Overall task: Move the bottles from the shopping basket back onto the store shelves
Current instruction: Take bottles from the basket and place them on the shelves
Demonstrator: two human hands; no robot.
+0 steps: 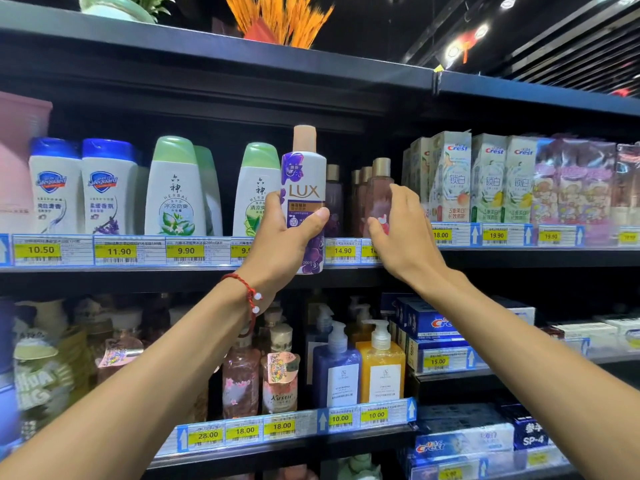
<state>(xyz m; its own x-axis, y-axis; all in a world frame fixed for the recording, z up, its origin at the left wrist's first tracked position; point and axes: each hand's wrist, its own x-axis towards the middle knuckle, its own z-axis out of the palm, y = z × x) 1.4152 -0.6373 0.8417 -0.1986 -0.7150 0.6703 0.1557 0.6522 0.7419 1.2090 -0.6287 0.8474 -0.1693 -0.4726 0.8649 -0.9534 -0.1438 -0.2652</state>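
Note:
My left hand (282, 237) grips a white and purple LUX bottle (306, 181) with a beige cap, held upright in front of the upper shelf edge (138, 268). My right hand (398, 226) is curled round a reddish-pink bottle (379, 199) with a gold cap that stands on that shelf, just right of the LUX bottle. Two or three similar dark bottles (360, 192) stand behind and between them. The shopping basket is not in view.
On the upper shelf, blue-capped Safeguard bottles (83, 188) and green-capped bottles (176, 188) stand to the left, Crest toothpaste boxes (485, 178) to the right. The lower shelf (287, 431) holds pump bottles (381, 365) and toothpaste boxes. Price tags line the shelf edges.

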